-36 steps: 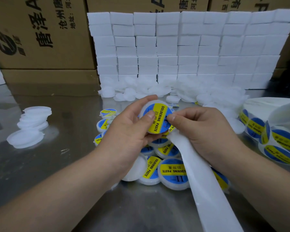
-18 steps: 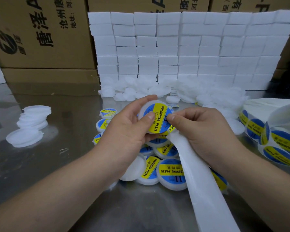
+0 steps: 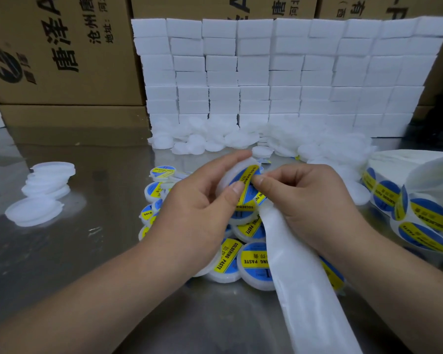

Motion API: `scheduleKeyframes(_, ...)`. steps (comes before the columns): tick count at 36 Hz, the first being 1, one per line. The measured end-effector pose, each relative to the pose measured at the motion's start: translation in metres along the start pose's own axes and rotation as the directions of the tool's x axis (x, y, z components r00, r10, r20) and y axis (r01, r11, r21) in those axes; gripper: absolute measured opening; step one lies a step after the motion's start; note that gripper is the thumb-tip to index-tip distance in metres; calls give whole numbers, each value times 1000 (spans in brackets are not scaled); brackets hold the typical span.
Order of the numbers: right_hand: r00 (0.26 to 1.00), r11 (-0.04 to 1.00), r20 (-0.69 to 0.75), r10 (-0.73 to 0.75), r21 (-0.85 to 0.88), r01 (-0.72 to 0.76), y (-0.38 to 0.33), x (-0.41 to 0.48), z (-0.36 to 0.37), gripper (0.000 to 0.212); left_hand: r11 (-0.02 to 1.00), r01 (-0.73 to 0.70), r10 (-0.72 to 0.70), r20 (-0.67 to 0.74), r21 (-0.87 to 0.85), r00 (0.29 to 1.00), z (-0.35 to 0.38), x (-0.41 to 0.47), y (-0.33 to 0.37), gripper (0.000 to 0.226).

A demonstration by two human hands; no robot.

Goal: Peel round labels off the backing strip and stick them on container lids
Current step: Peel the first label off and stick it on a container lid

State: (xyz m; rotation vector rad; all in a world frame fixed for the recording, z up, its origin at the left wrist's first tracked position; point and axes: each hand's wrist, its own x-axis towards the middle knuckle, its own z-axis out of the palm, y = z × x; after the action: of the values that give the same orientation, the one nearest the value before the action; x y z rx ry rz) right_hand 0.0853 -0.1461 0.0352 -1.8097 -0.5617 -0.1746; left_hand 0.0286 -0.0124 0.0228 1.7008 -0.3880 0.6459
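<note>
left hand (image 3: 197, 208): fingers curled round a round white plastic lid (image 3: 227, 173), thumb tip pressing on its blue-and-yellow round label (image 3: 250, 175).
right hand (image 3: 310, 200): thumb and forefinger pinched at the label's right edge; the other fingers seem curled round the white paper backing strip (image 3: 299, 290), which trails toward the camera.
lid's place: held tilted between both hands, above the heap of labelled lids (image 3: 253, 264) on the shiny metal surface (image 3: 87, 264).
step: probably smoothing the label down.
next: likely drop this lid on the heap, fetch a bare one from the stack of plain white lids (image 3: 46, 185), and peel another label.
</note>
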Motion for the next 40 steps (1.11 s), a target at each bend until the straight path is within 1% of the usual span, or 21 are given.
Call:
scheduleKeyframes(3, 1000, 1000, -6, -24, -16, 24, -1, 0, 0, 18, 998, -37, 38, -19, 55, 999, 0, -1, 1, 39)
scheduleKeyframes(6, 999, 997, -17, -49, -54, 48, -1, 0, -2, 21, 996, -62, 65, -48, 72, 997, 1, -2, 2, 39)
scheduleKeyframes(7, 998, 996, -33, -52, -78, 50, -1, 1, -3, 26, 996, -73, 77, -64, 59, 995, 1, -2, 2, 36)
scheduleKeyframes(10, 997, 984, -75, -35, -176, 21, 0, 3, -5, 53, 993, -121, 122, -108, 14, 987, 2, -2, 7, 32)
scheduleKeyframes(11, 997, 982, -73, -38, -188, 24, 1, 3, -5, 58, 991, -135, 136, -119, 14, 984, 2, -2, 8, 33)
scheduleKeyframes(13, 996, 984, -49, -74, -168, 65, 2, 2, -5, 61, 992, -123, 125, -137, 29, 983, 2, -1, 8, 32)
scheduleKeyframes(15, 994, 987, -23, -105, -123, 101, 2, 1, -4, 56, 994, -80, 89, -145, 69, 985, 1, 0, 6, 32)
scheduleKeyframes(17, 995, 993, -12, -98, -64, 97, 0, 2, -6, 36, 996, -30, 43, -154, 84, 987, -3, 2, 4, 32)
scheduleKeyframes(18, 996, 995, 0, -90, -38, 90, -2, 3, -6, 31, 994, -17, 34, -156, 106, 987, -4, 2, 4, 29)
scheduleKeyframes(20, 995, 995, 46, -90, -39, 91, -4, 2, -6, 33, 984, -10, 38, -153, 176, 987, -3, 3, 4, 21)
scheduleKeyframes(24, 977, 971, 152, -152, -162, 176, -7, -3, 1, 34, 967, 25, 15, -154, 252, 988, 2, 0, 3, 22)
scheduleKeyframes(26, 967, 964, 186, -176, -166, 208, -6, -4, 3, 34, 958, 19, 31, -169, 287, 985, 2, 1, 2, 13)
scheduleKeyframes(29, 951, 952, 212, -226, -157, 262, -5, -4, 4, 32, 939, 4, 66, -191, 344, 979, 0, 3, 2, 21)
scheduleKeyframes(31, 947, 950, 217, -238, -153, 274, -5, -4, 5, 33, 927, 9, 71, -198, 375, 978, 0, 4, 2, 21)
scheduleKeyframes(34, 951, 946, 196, -241, -170, 275, -4, -4, 4, 36, 902, 12, 89, -213, 432, 973, 0, 5, 5, 10)
scheduleKeyframes(35, 957, 952, 178, -231, -164, 260, -4, -5, 4, 38, 890, 15, 97, -221, 456, 970, -1, 5, 5, 11)
scheduleKeyframes(38, 979, 985, 130, -159, -43, 166, -6, -5, 0, 31, 832, 53, 107, -253, 552, 962, -10, 9, 2, 12)
scheduleKeyframes(40, 982, 989, 117, -150, 19, 149, -7, -4, -4, 22, 798, 98, 92, -280, 595, 956, -20, 14, -3, 14)
